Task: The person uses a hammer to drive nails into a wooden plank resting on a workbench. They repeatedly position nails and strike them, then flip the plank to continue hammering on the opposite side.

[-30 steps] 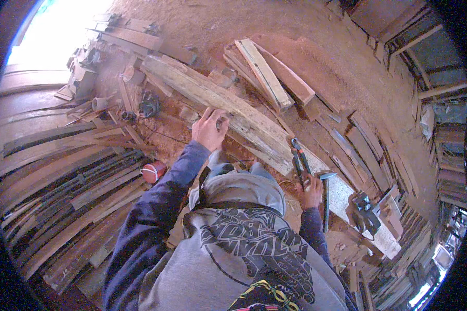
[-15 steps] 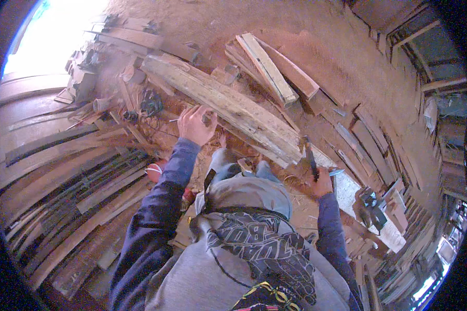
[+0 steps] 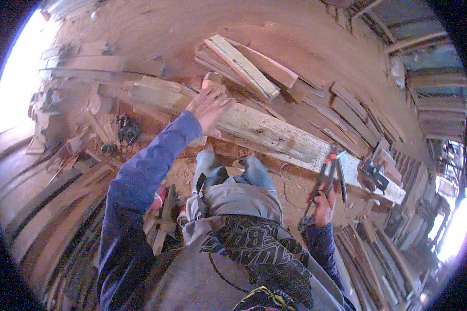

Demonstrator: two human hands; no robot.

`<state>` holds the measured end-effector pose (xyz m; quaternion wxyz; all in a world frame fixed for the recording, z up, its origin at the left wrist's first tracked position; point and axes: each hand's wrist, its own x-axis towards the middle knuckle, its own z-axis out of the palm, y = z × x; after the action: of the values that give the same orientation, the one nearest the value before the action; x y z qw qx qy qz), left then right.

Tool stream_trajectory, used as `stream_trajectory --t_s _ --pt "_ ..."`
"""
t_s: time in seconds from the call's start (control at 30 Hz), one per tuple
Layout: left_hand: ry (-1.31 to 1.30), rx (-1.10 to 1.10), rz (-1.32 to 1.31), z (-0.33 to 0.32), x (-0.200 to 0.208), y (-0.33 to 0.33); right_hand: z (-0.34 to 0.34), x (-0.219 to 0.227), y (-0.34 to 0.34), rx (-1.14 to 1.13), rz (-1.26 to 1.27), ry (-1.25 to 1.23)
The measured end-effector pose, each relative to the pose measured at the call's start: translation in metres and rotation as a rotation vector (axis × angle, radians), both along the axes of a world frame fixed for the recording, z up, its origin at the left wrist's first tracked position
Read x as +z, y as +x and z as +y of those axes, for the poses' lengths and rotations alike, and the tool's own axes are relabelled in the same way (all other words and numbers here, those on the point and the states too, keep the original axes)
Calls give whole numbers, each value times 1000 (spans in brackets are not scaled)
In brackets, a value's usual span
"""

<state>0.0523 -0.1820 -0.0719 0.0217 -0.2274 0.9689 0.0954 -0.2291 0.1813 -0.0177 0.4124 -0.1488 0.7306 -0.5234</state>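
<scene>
One timber beam (image 3: pixel 267 127), the landmark. One left hand (image 3: pixel 211 108), curled over it; contents could not be told. One black-and-orange tool (image 3: pixel 323 175), gripped by the right hand (image 3: pixel 324 208) near the beam's right end. Step seemed tool-handling; next called for steady hold.

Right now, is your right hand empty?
No, the right hand has its fingers closed around an orange-and-black tool.
</scene>
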Motion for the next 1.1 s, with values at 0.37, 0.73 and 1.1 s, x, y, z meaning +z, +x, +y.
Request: stream_trajectory --t_s 0.37,0.73,1.1 --pt "167 -135 22 -24 -30 10 -39 93 96 136 -285 321" --pt "118 -86 371 -16 -23 28 -111 61 59 935 641 554" --pt "-383 1314 609 -61 -51 159 -187 84 70 1308 798 880"
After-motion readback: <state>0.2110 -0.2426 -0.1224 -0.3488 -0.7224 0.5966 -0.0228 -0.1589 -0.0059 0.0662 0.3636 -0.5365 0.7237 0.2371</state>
